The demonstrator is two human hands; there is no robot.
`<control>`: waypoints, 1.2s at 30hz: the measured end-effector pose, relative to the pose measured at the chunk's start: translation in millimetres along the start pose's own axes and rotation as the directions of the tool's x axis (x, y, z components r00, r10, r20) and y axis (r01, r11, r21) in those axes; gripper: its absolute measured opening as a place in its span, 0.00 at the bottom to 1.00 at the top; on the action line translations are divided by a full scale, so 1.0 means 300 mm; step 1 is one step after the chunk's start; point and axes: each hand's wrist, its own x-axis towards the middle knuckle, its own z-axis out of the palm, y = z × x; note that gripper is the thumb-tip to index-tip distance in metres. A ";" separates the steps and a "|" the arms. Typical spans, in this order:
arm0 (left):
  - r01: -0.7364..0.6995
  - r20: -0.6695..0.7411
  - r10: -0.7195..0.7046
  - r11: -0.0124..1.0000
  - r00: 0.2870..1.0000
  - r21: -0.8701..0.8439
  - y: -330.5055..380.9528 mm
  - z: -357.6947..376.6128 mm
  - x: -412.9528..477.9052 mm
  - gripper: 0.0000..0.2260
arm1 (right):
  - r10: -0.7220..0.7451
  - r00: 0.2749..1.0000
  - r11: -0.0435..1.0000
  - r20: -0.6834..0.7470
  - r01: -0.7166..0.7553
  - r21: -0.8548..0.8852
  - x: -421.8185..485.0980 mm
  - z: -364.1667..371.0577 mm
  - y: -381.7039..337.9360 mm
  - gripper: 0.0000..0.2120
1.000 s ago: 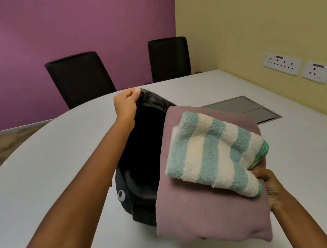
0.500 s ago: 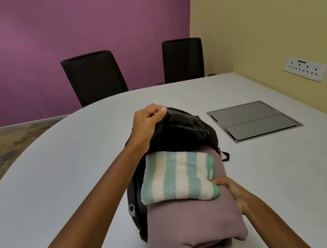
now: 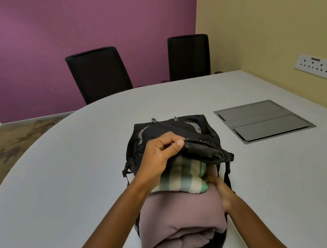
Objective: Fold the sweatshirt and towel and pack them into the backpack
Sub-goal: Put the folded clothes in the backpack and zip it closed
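A black backpack (image 3: 172,131) lies on the white table (image 3: 70,182). My left hand (image 3: 161,152) grips the edge of its front flap and holds it up. The folded mauve sweatshirt (image 3: 180,218) lies in the bag's opening, with its rolled end sticking out toward me. On top of it sits the folded green-and-cream striped towel (image 3: 180,179), its far part under the flap. My right hand (image 3: 221,190) is at the right side of the stack, fingers against the towel and sweatshirt; its fingertips are hidden.
A grey flush cable hatch (image 3: 263,120) sits in the table to the right of the bag. Two black chairs (image 3: 98,74) (image 3: 189,56) stand at the far edge. Wall sockets (image 3: 320,68) line the yellow wall on the right.
The sweatshirt and towel stack has gone from held above the table into the backpack's opening. My left hand has lowered the flap over the towel's far end.
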 end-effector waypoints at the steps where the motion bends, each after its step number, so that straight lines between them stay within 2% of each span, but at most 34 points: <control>1: -0.023 -0.009 0.023 1.000 1.000 -0.002 0.019 -0.012 0.009 0.13 | -0.007 0.999 1.000 -0.033 0.006 -0.003 0.010 0.000 -0.009 0.08; 3: -0.032 -0.045 0.030 0.999 0.999 -0.031 0.040 -0.043 0.023 0.12 | 0.000 0.993 0.996 -0.116 -0.010 -0.084 0.038 -0.020 -0.027 0.06; 6: 0.039 -0.089 -0.046 0.996 0.995 -0.082 0.019 -0.075 0.021 0.12 | 0.004 0.973 0.931 -0.232 -0.089 -0.355 0.066 -0.059 -0.050 0.10; 8: 0.069 -0.121 -0.078 0.995 0.990 -0.075 -0.007 -0.079 0.018 0.10 | -0.032 0.958 0.864 -0.284 -0.117 -0.489 0.080 -0.072 -0.050 0.20; 10: 0.078 -0.149 -0.087 0.995 0.985 -0.070 -0.015 -0.077 0.025 0.09 | -0.192 0.933 0.741 -0.305 -0.066 -0.668 0.072 -0.050 -0.035 0.29; 11: 0.081 -0.160 -0.092 0.994 0.983 -0.071 -0.015 -0.074 0.031 0.09 | -0.310 0.908 0.614 -0.282 -0.035 -0.789 0.049 -0.028 -0.024 0.30; 12: 0.084 -0.167 -0.095 0.994 0.981 -0.069 -0.013 -0.069 0.036 0.08 | -0.441 0.872 0.437 -0.211 0.003 -0.900 0.028 -0.006 -0.009 0.28; 13: 0.084 -0.172 -0.094 0.994 0.981 -0.064 -0.010 -0.063 0.041 0.08 | -0.544 0.832 0.253 -0.106 0.043 -0.966 0.006 0.021 0.012 0.24; 15: 0.074 -0.176 -0.082 0.996 0.981 -0.056 -0.001 -0.052 0.048 0.09 | -0.650 0.742 -0.046 0.162 0.175 -0.984 -0.045 0.099 0.062 0.17; 16: 0.062 -0.175 -0.071 0.997 0.982 -0.054 0.005 -0.050 0.050 0.09 | -0.677 0.677 -0.167 0.289 0.240 -0.956 -0.061 0.149 0.087 0.18; 17: 0.050 -0.172 -0.057 0.998 0.983 -0.047 0.011 -0.048 0.052 0.10 | -0.701 0.610 -0.242 0.370 0.284 -0.928 -0.060 0.193 0.105 0.18; 18: 0.038 -0.167 -0.044 0.999 0.985 -0.035 0.018 -0.047 0.053 0.10 | -0.699 0.576 -0.293 0.424 0.310 -0.904 -0.055 0.233 0.110 0.19; 19: 0.028 -0.163 -0.031 0.999 0.986 -0.020 0.026 -0.044 0.053 0.10 | -0.685 0.581 -0.326 0.441 0.297 -0.898 -0.036 0.265 0.104 0.21; 20: 0.019 -0.160 -0.021 1.000 0.987 -0.010 0.033 -0.042 0.054 0.10 | -0.636 0.660 -0.322 0.400 0.245 -0.915 -0.023 0.299 0.087 0.24; 22: 0.007 -0.154 -0.005 1.000 0.988 0.010 0.044 -0.038 0.054 0.11 | -0.465 0.856 -0.301 0.227 0.088 -0.949 0.026 0.324 0.058 0.25; 23: 0.005 -0.151 -0.001 1.000 0.989 0.025 0.046 -0.037 0.053 0.11 | -0.386 0.908 -0.300 0.166 0.046 -0.953 0.061 0.321 0.054 0.24; 24: 0.004 -0.147 0.001 0.999 0.989 0.040 0.046 -0.037 0.052 0.11 | -0.320 0.939 -0.317 0.126 0.019 -0.948 0.094 0.316 0.052 0.26; 27: 0.021 -0.145 -0.012 0.998 0.989 0.064 0.042 -0.042 0.049 0.11 | -0.214 0.974 -0.338 0.070 -0.007 -0.941 0.183 0.287 0.051 0.32; 29: 0.049 -0.167 -0.042 0.998 0.985 0.040 0.041 -0.046 0.047 0.11 | -0.187 0.980 -0.344 0.067 -0.001 -0.939 0.212 0.279 0.046 0.34; 31: 0.081 -0.198 -0.076 0.997 0.977 0.017 0.042 -0.050 0.045 0.10 | -0.265 0.953 -0.347 0.148 0.049 -0.937 0.182 0.274 0.055 0.36; 32: 0.094 -0.209 -0.089 0.996 0.974 0.013 0.042 -0.052 0.043 0.10 | -0.344 0.913 -0.352 0.219 0.091 -0.931 0.149 0.269 0.071 0.38; 34: 0.118 -0.223 -0.111 0.993 0.968 0.016 0.043 -0.052 0.039 0.09 | -0.505 0.774 -0.403 0.381 0.179 -0.898 0.050 0.240 0.141 0.36; 35: 0.126 -0.228 -0.118 0.992 0.967 0.021 0.045 -0.049 0.038 0.08 | -0.549 0.709 -0.458 0.442 0.187 -0.869 -0.008 0.215 0.193 0.33; 36: 0.133 -0.230 -0.124 0.991 0.965 0.023 0.046 -0.045 0.038 0.08 | -0.552 0.684 -0.509 0.476 0.176 -0.843 -0.058 0.183 0.256 0.33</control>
